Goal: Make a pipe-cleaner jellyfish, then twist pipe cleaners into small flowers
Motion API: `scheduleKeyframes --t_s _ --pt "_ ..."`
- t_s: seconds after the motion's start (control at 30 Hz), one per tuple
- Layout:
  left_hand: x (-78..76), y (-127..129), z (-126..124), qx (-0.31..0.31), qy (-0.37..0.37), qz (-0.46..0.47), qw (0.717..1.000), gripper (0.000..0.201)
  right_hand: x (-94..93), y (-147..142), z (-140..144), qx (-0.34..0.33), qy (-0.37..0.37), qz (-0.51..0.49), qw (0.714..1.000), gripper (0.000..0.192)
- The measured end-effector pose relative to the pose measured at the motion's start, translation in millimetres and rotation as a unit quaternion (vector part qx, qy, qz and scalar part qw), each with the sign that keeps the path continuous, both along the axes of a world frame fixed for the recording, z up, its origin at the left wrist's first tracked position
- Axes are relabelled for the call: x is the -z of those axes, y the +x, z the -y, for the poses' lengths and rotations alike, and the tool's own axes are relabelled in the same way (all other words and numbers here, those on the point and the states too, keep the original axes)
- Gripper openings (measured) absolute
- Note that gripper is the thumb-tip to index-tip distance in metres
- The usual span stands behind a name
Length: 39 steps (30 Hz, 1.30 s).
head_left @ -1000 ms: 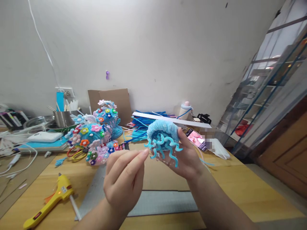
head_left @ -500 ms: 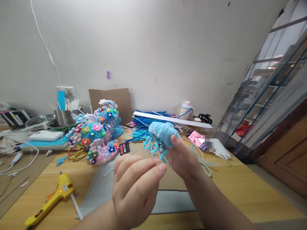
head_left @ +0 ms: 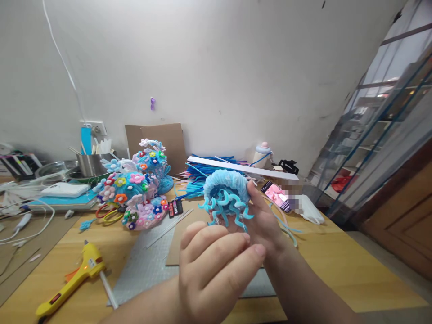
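Observation:
A light-blue fuzzy pipe-cleaner jellyfish is held up over the desk, its hollow underside turned toward me. Curly blue tentacles hang from inside the rounded cap, and small clear bits show among them. My right hand grips the cap from the right, thumb along its edge, the other fingers mostly hidden behind. In front of it, my left hand has its fingers bent and pinched together at the tip of one lower tentacle. The fingertips partly cover the contact.
Left of my hands stand flower-covered pipe-cleaner pieces. A yellow glue gun lies at front left. Behind are a pile of blue pipe cleaners and a white strip. A phone lies at right, and a grey cutting mat underneath.
The jellyfish has turned so its underside and tentacles face me more. My left hand has shifted right and slightly down, still pinching at a tentacle; my right hand keeps its hold.

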<state>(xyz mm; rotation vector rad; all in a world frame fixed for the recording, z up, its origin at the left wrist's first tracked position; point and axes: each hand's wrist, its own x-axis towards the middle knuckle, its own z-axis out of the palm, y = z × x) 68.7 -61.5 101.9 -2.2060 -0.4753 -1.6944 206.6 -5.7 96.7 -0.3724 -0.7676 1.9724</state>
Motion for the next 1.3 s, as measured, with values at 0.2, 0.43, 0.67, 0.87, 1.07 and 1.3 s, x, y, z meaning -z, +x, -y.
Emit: scheduleKeyframes --t_s 0.2,0.43,0.67,0.87,1.07,1.3 --pt "-1.2 -14 2 -0.034 0.032 -0.037 0.998 0.022 -0.3 -7 3 0.097 0.083 0.062 0.990 0.048" --pt "7.4 -31 -12 -0.080 -0.014 0.059 0.995 0.033 11.9 -7 -1 0.281 0.215 0.103 0.930 0.039" --pt "37.0 -29 -38 -0.029 -0.379 0.214 0.900 0.007 18.3 7 -11 0.434 0.251 0.161 0.850 0.054" --pt "61.5 -22 -63 0.185 -0.672 0.280 0.661 0.021 28.9 16 -27 0.454 0.308 0.260 0.794 0.063" --pt "88.1 -22 -71 0.224 -0.731 0.220 0.606 0.036 57.5 21 -43 0.416 0.325 0.297 0.796 0.068" --pt "103.5 -22 -62 0.251 -0.728 0.171 0.615 0.022 90.2 24 -57 0.405 0.304 0.355 0.786 0.072"
